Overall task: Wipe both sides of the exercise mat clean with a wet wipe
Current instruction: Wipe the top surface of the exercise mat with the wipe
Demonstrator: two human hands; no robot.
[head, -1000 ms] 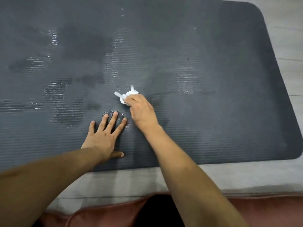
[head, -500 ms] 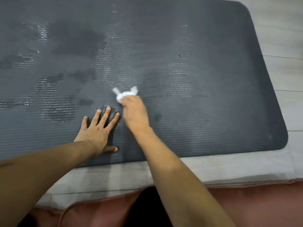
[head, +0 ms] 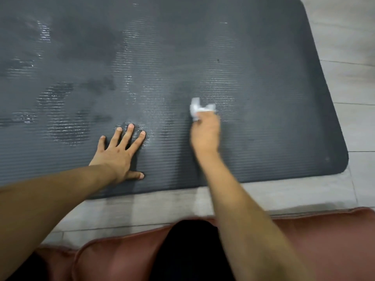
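Midway, the right hand (head: 206,134) pinches a crumpled wet wipe (head: 199,109) against the exercise mat (head: 263,78).
Beside it the left hand (head: 119,153) lies spread flat, pinning the mat to the floor (head: 345,57). Wet streaks cover the left and middle; the right end looks dry, and the underside likely remains. No writing is legible.

Your left hand (head: 119,154) lies flat on the dark ribbed exercise mat (head: 263,67), fingers spread toward 12 o'clock, thumb out toward 3 o'clock. At its 3 o'clock, your right hand (head: 206,134), blurred, presses a crumpled white wet wipe (head: 197,109) against the mat. Wet, shiny patches spread from 9 to 12 o'clock of the left hand. Pale floor (head: 345,57) borders the mat; a reddish cushion (head: 324,240) fills 6 o'clock.
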